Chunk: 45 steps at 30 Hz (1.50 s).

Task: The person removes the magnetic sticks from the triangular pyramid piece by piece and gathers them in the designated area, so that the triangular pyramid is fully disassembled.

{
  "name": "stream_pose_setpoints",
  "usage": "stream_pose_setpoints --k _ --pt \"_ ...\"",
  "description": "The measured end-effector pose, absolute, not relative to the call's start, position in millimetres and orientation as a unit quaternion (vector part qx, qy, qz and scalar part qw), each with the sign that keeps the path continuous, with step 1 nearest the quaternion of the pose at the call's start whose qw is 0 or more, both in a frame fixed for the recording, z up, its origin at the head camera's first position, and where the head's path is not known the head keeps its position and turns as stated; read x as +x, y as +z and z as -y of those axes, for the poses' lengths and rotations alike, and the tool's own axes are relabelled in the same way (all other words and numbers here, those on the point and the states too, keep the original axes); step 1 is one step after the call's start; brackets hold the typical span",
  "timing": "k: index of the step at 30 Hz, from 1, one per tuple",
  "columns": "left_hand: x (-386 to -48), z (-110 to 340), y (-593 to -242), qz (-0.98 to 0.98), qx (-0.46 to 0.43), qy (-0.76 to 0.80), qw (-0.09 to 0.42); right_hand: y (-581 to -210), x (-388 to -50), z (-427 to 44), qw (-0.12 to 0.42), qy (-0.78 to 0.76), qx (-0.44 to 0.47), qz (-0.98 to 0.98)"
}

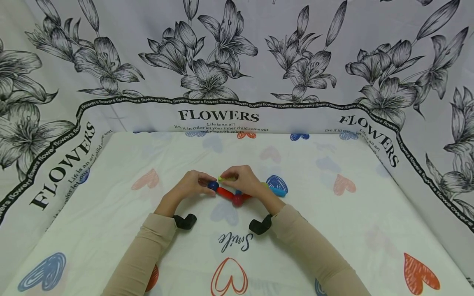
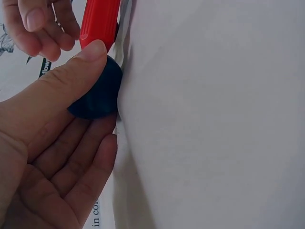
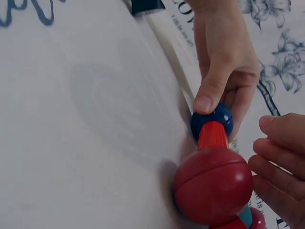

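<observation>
My left hand (image 1: 192, 183) pinches a dark blue ball (image 2: 97, 93) between thumb and fingers. A red rod (image 1: 224, 193) runs from that ball to a larger red ball (image 3: 214, 186) on the table. My right hand (image 1: 242, 179) hovers beside the red rod, its fingers loosely bent. In the right wrist view I see nothing between those fingers (image 3: 281, 162). A yellow-green piece (image 1: 221, 178) shows by its fingertips in the head view, mostly hidden by the hand. Beyond the right wrist a light blue rod (image 1: 277, 192) sticks out.
More joined pieces, among them another red rod (image 1: 247, 197), lie partly hidden under the right hand. A white cloth (image 1: 314, 246) printed with hearts covers the table. Flower-patterned fabric (image 1: 229, 90) hangs behind. A black band piece (image 1: 260, 225) sits at each wrist.
</observation>
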<state>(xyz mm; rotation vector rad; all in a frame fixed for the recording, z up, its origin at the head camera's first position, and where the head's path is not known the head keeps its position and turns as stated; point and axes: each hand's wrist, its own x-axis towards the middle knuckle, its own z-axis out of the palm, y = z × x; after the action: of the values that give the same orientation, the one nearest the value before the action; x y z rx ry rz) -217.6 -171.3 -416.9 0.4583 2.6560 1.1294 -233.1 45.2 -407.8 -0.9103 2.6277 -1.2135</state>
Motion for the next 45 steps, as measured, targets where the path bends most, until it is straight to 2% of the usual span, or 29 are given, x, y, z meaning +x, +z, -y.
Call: stream_pose_setpoints --k 8,19,27,45 --pt "-218.1 172.3 -415.6 -0.901 0.156 0.391 0.109 -408.5 -219.3 -39.5 0.096 -0.435 -0.238 -0.863" --pt "-220.0 175.9 -418.1 -0.897 0.169 0.393 0.108 -413.1 -210.2 -28.5 0.08 -0.442 -0.188 -0.873" --pt "-220.7 176.0 -418.3 -0.893 0.177 0.398 0.11 -413.4 -206.9 -21.1 0.104 -0.419 -0.171 -0.885" --pt "-221.1 177.0 -416.3 -0.895 0.172 0.394 0.12 -413.1 -208.3 -26.4 0.116 -0.419 -0.191 -0.88"
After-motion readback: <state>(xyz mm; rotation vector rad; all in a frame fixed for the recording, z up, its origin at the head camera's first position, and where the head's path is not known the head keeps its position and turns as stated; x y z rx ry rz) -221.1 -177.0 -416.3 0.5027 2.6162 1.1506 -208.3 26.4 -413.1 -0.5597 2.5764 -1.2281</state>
